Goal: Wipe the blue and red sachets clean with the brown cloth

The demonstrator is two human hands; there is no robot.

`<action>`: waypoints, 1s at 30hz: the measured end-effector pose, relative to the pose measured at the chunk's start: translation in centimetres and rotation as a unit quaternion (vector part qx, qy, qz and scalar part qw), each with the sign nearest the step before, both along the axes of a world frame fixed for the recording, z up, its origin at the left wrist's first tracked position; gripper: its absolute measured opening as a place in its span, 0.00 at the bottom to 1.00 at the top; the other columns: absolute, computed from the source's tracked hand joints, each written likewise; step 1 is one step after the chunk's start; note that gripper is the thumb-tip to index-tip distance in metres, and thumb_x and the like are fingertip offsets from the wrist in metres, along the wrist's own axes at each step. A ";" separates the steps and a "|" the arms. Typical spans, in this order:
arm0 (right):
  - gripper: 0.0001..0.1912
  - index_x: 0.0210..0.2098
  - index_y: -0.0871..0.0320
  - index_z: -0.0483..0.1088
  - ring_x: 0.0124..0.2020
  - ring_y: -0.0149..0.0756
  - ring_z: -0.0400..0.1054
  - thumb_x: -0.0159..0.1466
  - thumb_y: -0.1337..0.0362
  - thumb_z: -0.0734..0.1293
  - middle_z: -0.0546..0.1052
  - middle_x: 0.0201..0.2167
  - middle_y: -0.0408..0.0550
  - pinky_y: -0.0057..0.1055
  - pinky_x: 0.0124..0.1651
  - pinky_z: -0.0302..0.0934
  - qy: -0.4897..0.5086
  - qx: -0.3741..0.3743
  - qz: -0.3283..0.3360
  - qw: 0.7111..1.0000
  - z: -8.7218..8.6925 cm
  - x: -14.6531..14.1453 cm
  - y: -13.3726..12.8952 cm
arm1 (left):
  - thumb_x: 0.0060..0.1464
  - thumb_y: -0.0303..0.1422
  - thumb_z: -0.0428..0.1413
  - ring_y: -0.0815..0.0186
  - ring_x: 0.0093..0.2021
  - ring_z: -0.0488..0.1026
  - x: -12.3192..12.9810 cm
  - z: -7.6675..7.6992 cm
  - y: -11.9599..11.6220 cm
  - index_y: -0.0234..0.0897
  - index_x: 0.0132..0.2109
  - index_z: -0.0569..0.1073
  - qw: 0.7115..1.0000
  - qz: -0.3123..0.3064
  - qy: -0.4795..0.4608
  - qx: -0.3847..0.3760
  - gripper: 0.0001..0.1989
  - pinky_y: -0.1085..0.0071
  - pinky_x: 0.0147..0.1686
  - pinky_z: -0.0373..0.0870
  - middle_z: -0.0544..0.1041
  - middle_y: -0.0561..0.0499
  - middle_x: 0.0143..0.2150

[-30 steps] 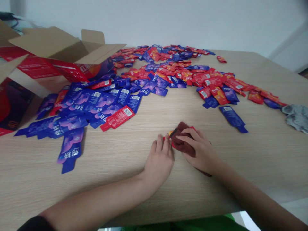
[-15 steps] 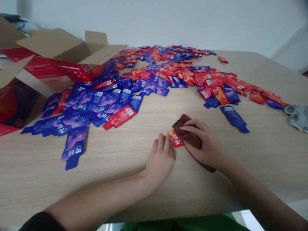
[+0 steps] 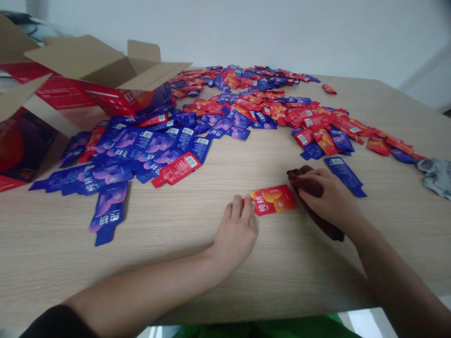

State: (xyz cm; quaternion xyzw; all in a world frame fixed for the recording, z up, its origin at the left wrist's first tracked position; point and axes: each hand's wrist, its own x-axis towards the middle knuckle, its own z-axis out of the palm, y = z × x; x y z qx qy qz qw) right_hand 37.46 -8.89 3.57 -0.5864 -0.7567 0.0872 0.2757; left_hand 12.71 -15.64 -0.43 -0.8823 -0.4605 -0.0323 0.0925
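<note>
A red and orange sachet [image 3: 276,200] lies flat on the wooden table [image 3: 211,300]. My left hand [image 3: 237,230] presses its fingertips on the narrow left end of that sachet, fingers close together and pointing away from me. Bunched in my right hand [image 3: 331,199] is a dark maroon cloth [image 3: 317,213], just right of the sachet's wide end. The cloth's lower part hangs below the palm onto the table. A blue sachet [image 3: 345,176] lies beyond my right hand.
Blue sachets [image 3: 123,150] are heaped at the left, with a red sachet [image 3: 178,169] on their near edge. Red and blue sachets [image 3: 246,101] spread across the back. Open cartons [image 3: 141,96] stand at the back left; a grey cloth [image 3: 437,176] lies far right.
My right hand has moved right with the maroon cloth, uncovering the rest of the red sachet. My left hand has stayed on the sachet's end.
</note>
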 end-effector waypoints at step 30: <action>0.24 0.54 0.53 0.67 0.50 0.51 0.66 0.57 0.64 0.70 0.70 0.54 0.54 0.49 0.50 0.63 -0.055 0.117 0.121 0.984 -1.9 -5.4 -4.2 | 0.61 0.29 0.50 0.43 0.60 0.64 0.0 0.3 0.2 0.21 0.58 0.70 1.000 -0.005 -0.011 -0.005 0.21 0.55 0.51 0.68 0.67 0.31 0.62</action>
